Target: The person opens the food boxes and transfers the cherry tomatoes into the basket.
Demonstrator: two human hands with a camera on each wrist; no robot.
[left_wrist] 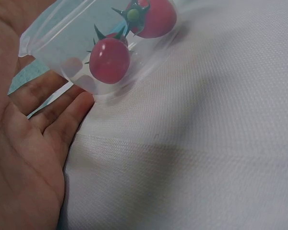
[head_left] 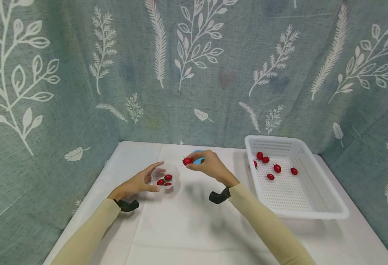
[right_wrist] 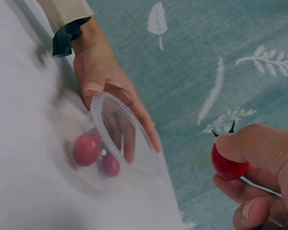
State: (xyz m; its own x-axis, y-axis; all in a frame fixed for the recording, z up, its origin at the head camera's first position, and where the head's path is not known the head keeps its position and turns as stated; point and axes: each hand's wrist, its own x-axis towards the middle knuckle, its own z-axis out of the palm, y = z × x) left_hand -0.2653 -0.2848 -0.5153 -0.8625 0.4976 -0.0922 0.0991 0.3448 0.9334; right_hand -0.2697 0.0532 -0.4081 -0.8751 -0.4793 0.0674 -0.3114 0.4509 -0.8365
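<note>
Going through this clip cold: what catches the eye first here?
The right hand pinches a red cherry tomato above the white table, just right of a clear plastic cup that already holds a few tomatoes. The left hand cups that cup from its left side. At the right stands a white perforated basket with several more tomatoes lying at its far end.
</note>
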